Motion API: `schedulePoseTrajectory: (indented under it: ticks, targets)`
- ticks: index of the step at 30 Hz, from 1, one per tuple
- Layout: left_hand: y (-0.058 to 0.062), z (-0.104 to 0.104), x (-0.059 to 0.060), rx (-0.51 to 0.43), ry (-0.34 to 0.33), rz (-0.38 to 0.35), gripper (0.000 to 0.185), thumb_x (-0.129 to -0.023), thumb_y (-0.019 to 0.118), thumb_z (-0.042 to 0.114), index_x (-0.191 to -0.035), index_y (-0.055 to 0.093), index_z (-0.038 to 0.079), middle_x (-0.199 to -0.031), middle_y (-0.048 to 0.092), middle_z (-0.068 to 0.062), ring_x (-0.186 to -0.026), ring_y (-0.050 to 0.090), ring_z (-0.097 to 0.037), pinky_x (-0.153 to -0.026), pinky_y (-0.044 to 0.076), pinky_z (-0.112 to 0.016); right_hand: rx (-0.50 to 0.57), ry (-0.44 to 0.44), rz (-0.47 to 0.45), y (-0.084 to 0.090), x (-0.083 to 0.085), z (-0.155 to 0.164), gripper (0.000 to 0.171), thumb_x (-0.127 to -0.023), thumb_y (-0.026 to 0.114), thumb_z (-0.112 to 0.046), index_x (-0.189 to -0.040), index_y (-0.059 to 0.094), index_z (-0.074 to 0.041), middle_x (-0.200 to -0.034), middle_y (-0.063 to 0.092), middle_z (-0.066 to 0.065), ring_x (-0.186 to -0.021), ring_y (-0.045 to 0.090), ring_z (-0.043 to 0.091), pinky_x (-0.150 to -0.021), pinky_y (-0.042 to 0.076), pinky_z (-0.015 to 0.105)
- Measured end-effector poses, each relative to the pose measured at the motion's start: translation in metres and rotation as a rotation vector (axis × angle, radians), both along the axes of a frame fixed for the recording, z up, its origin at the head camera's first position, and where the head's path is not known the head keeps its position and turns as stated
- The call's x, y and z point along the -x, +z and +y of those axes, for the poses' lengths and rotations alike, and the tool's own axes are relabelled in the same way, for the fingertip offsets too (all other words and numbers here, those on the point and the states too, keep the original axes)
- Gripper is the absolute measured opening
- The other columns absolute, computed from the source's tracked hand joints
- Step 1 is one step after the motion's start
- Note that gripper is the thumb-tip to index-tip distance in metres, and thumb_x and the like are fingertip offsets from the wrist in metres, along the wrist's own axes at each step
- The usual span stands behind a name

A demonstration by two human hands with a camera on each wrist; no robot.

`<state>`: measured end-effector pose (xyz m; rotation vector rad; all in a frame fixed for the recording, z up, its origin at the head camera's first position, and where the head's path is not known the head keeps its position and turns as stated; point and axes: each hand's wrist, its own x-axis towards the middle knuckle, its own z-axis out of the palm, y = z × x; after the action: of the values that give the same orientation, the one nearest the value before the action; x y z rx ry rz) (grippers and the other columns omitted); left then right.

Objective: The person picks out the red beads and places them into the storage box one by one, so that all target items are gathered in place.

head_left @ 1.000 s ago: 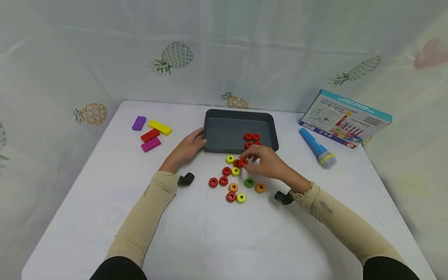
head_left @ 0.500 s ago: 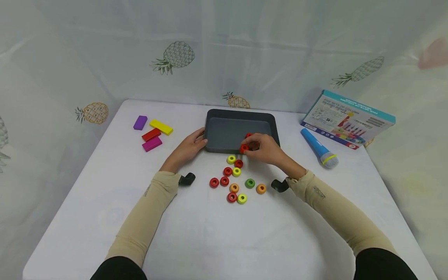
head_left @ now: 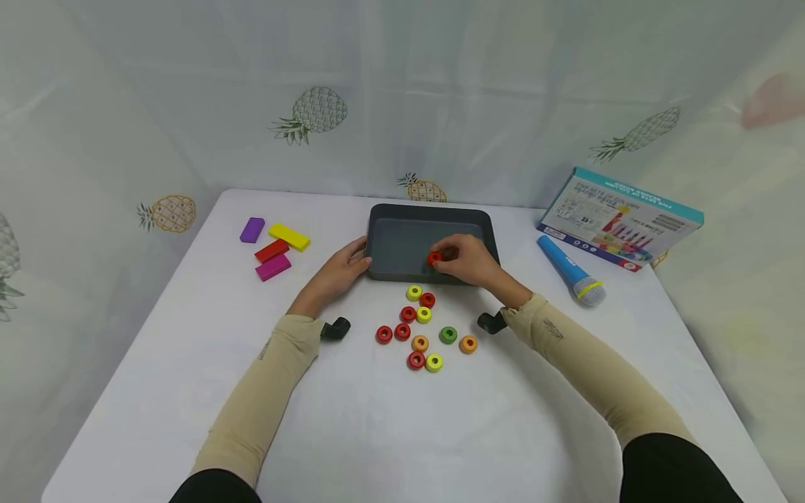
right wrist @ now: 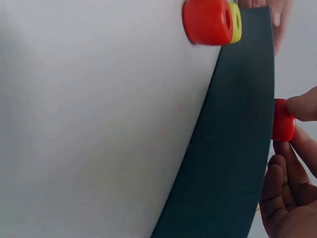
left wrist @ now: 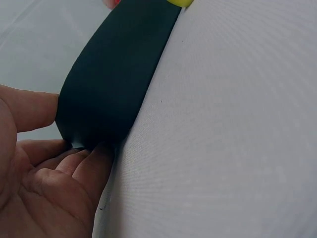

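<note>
My right hand (head_left: pixel 470 261) pinches a red ring bead (head_left: pixel 434 258) between thumb and fingers, over the front part of a dark grey tray (head_left: pixel 399 237). In the right wrist view that red bead (right wrist: pixel 283 120) shows just past the tray wall. My left hand (head_left: pixel 335 276) holds the tray's left end; the left wrist view has the thumb on the rim and the curled fingers (left wrist: pixel 94 163) against the lower side. The right hand hides the tray's right front part. In front of the tray lie several red beads (head_left: pixel 402 332), yellow beads (head_left: pixel 434 362), orange beads (head_left: pixel 468 344) and a green bead (head_left: pixel 448 335).
Purple (head_left: pixel 252 230), yellow (head_left: pixel 289 237), red (head_left: pixel 272 251) and magenta (head_left: pixel 273 267) blocks lie at the back left. A blue toy microphone (head_left: pixel 569 269) and a printed box (head_left: pixel 619 220) are at the right. A pineapple-print sheet hangs behind the white table.
My right hand has lifted a red bead from the group in front and carried it up over the tray's front edge into the tray. The left hand stays on the tray.
</note>
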<state>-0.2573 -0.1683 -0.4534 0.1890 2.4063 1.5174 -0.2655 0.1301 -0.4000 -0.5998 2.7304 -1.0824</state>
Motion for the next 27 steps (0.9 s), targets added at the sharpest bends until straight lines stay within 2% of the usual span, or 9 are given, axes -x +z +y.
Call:
schedulePoseTrajectory:
  ticks: [9, 16, 27]
  targets:
    - [-0.003, 0.0, -0.001, -0.013, -0.001, 0.021, 0.064, -0.106, 0.053, 0.028, -0.163, 0.023, 0.021, -0.166, 0.032, -0.004, -0.15, 0.039, -0.022, -0.125, 0.029, -0.043, -0.05, -0.023, 0.0, -0.008, 0.01, -0.007, 0.029, -0.09, 0.074, -0.013, -0.118, 0.073, -0.004, -0.11, 0.072, 0.015, -0.095, 0.068, 0.025, -0.074, 0.056, 0.032]
    - [-0.002, 0.0, -0.001, -0.007, -0.01, 0.026, 0.064, -0.106, 0.052, 0.028, -0.163, 0.023, 0.02, -0.166, 0.032, -0.005, -0.15, 0.04, -0.023, -0.124, 0.03, -0.043, -0.097, -0.023, -0.007, -0.014, 0.013, -0.008, 0.03, -0.09, 0.073, -0.01, -0.12, 0.073, -0.003, -0.109, 0.072, 0.016, -0.094, 0.067, 0.026, -0.076, 0.056, 0.034]
    - [0.001, 0.001, -0.001, 0.006, -0.007, 0.024, 0.064, -0.107, 0.052, 0.027, -0.163, 0.022, 0.021, -0.167, 0.03, -0.005, -0.149, 0.04, -0.023, -0.125, 0.029, -0.043, -0.143, -0.01, 0.033, -0.02, 0.015, -0.01, 0.029, -0.091, 0.073, -0.01, -0.119, 0.074, -0.003, -0.112, 0.069, 0.017, -0.093, 0.065, 0.026, -0.076, 0.054, 0.036]
